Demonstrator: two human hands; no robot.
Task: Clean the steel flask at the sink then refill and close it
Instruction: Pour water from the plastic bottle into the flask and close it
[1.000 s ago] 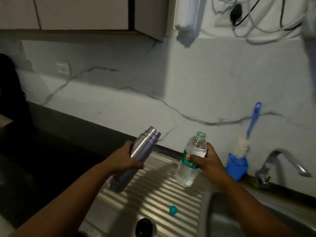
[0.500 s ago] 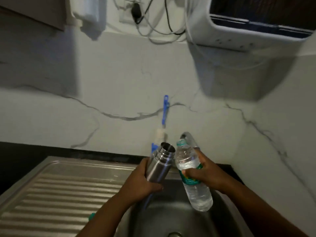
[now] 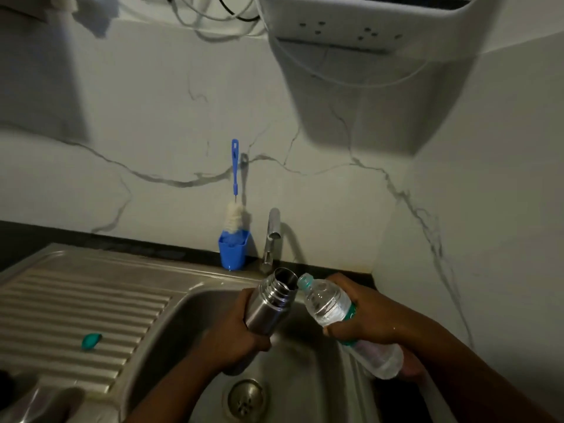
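steel sink (image 3: 189, 303) with ribbed drainboard, over whose basin both vessels are held, presumably so spills drain away. left hand (image 3: 235, 331) wraps curled fingers around the steel flask (image 3: 270, 303), tilting its open mouth toward the plastic water bottle (image 3: 332, 306), which the right hand (image 3: 363, 315) grips with closed fingers, neck at the flask's rim, apparently for pouring. teal cap (image 3: 90, 341) lies apart on the drainboard.

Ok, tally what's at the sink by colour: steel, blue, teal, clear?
Steel: 3, flask, tap, sink
Blue: 2, brush, cup
Teal: 1, cap
Clear: 1, bottle
Total: 7
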